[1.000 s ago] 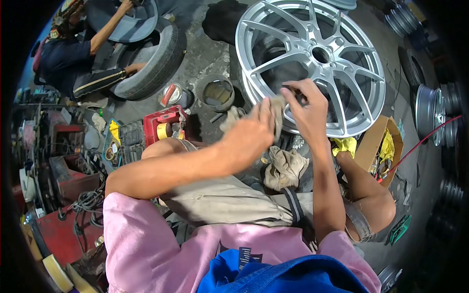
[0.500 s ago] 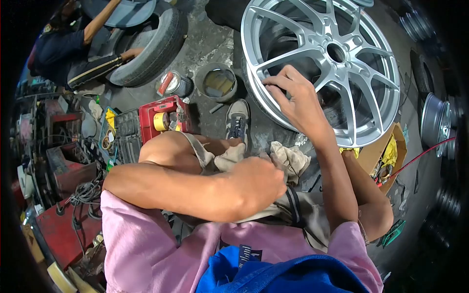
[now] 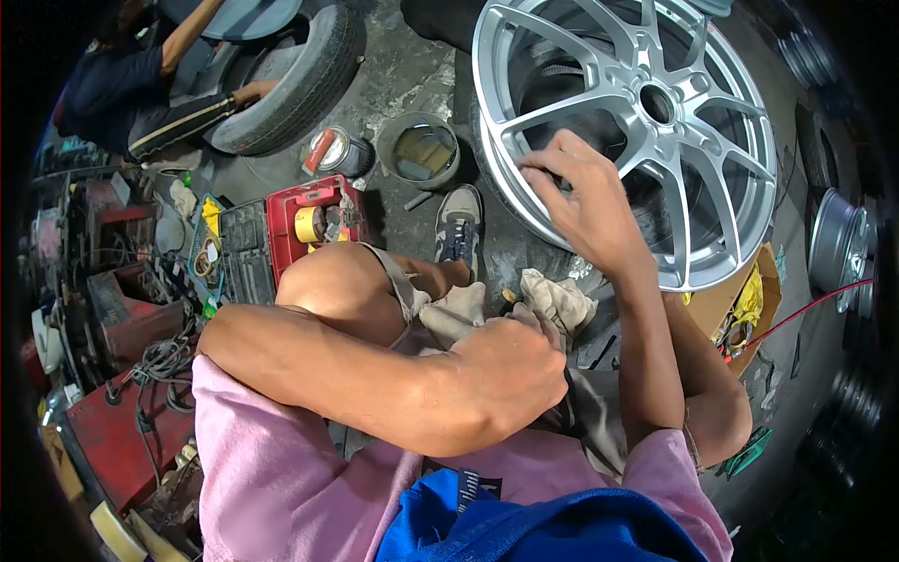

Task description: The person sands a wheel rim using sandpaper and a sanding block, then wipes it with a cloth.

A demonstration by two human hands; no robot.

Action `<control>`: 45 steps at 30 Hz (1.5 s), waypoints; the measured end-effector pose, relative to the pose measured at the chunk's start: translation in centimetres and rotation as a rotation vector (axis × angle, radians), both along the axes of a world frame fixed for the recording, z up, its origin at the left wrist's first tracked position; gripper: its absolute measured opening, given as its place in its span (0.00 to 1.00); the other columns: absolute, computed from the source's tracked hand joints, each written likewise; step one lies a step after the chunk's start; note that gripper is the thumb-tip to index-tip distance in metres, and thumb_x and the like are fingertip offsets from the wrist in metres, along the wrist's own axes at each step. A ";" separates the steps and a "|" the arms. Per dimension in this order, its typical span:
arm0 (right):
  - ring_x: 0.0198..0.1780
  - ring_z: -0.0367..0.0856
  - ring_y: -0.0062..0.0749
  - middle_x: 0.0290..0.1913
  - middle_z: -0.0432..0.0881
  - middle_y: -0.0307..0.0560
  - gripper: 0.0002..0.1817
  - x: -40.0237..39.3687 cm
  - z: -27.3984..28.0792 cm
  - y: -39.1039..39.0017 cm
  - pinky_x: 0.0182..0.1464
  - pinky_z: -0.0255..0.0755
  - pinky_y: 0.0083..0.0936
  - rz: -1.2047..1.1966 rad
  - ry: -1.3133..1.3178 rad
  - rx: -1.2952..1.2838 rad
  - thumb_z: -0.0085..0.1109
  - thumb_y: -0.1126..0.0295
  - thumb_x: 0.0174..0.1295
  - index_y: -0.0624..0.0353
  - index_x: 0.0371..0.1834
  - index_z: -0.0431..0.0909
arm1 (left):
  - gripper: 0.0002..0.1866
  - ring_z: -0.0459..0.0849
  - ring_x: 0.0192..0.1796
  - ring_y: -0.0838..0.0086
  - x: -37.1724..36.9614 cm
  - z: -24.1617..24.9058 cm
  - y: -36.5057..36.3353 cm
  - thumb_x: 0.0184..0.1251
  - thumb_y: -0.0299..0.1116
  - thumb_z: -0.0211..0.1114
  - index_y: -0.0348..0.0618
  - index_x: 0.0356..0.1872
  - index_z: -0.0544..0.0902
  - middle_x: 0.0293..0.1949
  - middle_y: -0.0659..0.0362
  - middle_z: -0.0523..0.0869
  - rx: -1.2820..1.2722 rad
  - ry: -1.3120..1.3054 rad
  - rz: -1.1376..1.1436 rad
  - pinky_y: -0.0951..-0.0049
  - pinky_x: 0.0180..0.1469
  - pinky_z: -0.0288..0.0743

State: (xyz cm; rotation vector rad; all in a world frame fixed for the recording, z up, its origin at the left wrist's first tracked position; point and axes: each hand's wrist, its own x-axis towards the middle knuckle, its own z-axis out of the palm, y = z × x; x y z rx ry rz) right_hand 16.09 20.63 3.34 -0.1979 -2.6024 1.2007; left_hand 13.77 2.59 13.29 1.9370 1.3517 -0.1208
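Note:
A silver multi-spoke alloy wheel (image 3: 676,155) stands in front of me on the right, with its face up and tilted my way. My right hand (image 3: 585,201) is over its near left side, thumb and bent forefinger drawn together beside the rim's lip. Anything pinched there is too small or hidden to make out. My left hand (image 3: 515,365) is a fist held low above my lap. Pale crumpled cloth (image 3: 559,304) lies just beyond it, and the fist hides whatever its fingers hold.
A bucket of murky liquid (image 3: 421,155) and a paint can (image 3: 345,155) stand ahead. To the left are a red toolbox (image 3: 323,201) and cluttered equipment. Another person handles a tyre (image 3: 309,89). A cardboard box (image 3: 763,290) and a red cable (image 3: 805,318) are at right.
My right hand has moved slightly right along the rim's edge, its fingers curling more. My left fist has shifted a little right and towards me. The whole view has shifted slightly.

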 end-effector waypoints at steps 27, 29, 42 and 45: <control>0.39 0.80 0.50 0.36 0.79 0.55 0.09 -1.1 -1.1 -0.4 0.45 0.73 0.38 -0.030 0.111 -0.030 0.66 0.73 0.65 0.68 0.45 0.87 | 0.12 0.91 0.40 0.58 1.1 -1.7 0.0 0.53 0.24 0.66 0.23 0.36 0.86 0.36 0.44 0.87 0.188 0.179 0.085 0.64 0.37 0.87; 0.39 0.80 0.50 0.35 0.79 0.55 0.09 -1.4 -1.0 -0.5 0.45 0.73 0.38 -0.068 0.154 -0.061 0.66 0.73 0.65 0.68 0.44 0.87 | 0.12 0.91 0.40 0.57 1.0 -1.8 0.2 0.53 0.24 0.66 0.22 0.37 0.86 0.36 0.44 0.87 0.182 0.187 0.061 0.64 0.36 0.87; 0.39 0.80 0.48 0.35 0.78 0.54 0.08 1.5 -0.6 -0.2 0.45 0.72 0.38 -0.046 0.065 0.056 0.67 0.73 0.65 0.65 0.44 0.88 | 0.10 0.92 0.41 0.56 0.8 -2.5 -1.0 0.55 0.23 0.67 0.25 0.37 0.87 0.36 0.44 0.88 0.138 0.194 0.113 0.62 0.42 0.87; 0.39 0.80 0.48 0.35 0.78 0.53 0.08 0.9 -1.1 -0.6 0.44 0.72 0.38 -0.063 0.109 0.039 0.67 0.73 0.65 0.64 0.44 0.88 | 0.10 0.92 0.42 0.56 1.0 -3.3 -1.3 0.55 0.22 0.66 0.24 0.37 0.86 0.36 0.44 0.88 0.181 0.210 0.071 0.62 0.42 0.87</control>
